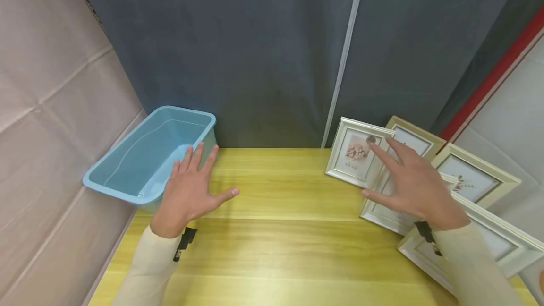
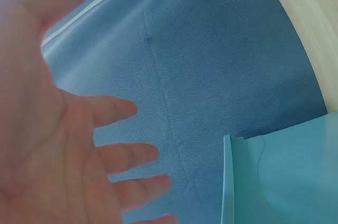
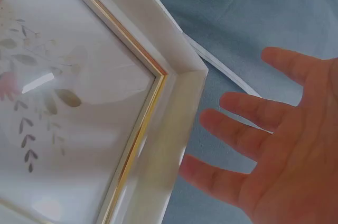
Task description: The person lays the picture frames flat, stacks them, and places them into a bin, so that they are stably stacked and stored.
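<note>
In the head view my left hand [image 1: 187, 192] is spread with straight fingers, over the near right side of a blue plastic tub [image 1: 148, 197]. The left wrist view shows its palm holding nothing, with the tub's wall [image 2: 285, 176] at lower right. Fingers spread, my right hand [image 1: 414, 183] hovers above a group of picture frames at the right. The small white frame [image 1: 333, 166] with a pink flower picture is nearest its fingertips. In the right wrist view a white frame with a gold inner line [image 3: 158, 145] lies beside the fingers; whether they touch cannot be told.
Several more frames stand or lean at the right, among them a gold-edged one [image 1: 439, 138] and a cream one [image 1: 505, 181]. The yellow wood tabletop [image 1: 272, 249] runs between tub and frames. Behind hangs a dark grey curtain [image 1: 233, 60]; a pale cloth wall [image 1: 51, 131] borders the left.
</note>
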`<state>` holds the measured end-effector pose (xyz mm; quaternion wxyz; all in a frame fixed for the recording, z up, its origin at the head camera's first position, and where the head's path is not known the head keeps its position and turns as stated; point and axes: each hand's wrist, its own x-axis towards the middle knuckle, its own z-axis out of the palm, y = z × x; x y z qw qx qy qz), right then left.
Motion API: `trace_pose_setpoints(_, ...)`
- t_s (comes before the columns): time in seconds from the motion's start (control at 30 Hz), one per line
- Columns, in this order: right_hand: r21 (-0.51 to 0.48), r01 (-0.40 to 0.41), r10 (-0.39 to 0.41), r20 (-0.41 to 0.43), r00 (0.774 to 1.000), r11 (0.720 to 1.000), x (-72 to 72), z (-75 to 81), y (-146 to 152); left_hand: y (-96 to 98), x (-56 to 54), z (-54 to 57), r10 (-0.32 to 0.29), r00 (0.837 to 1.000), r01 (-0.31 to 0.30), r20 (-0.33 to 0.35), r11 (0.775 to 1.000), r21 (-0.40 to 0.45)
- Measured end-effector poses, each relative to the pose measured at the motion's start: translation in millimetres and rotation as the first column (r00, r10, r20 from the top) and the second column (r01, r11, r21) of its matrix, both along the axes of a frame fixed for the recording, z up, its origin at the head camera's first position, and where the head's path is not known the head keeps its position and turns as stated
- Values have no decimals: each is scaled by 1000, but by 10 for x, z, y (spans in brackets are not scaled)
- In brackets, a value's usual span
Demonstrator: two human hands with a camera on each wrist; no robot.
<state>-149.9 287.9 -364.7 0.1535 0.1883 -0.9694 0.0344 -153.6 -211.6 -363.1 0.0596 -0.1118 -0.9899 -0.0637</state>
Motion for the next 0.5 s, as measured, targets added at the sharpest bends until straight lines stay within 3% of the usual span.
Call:
trace_pose_setpoints(0.23, -36, 20, -20, -8, 1000, 999, 131, -9, 61, -15, 59, -59, -18, 998, 19, -52, 1000, 19)
trace_pose_setpoints(0.5, -81, 8, -14, -78, 997, 997, 220, -10, 150, -43, 77, -109, -24, 996, 26, -85, 999, 24)
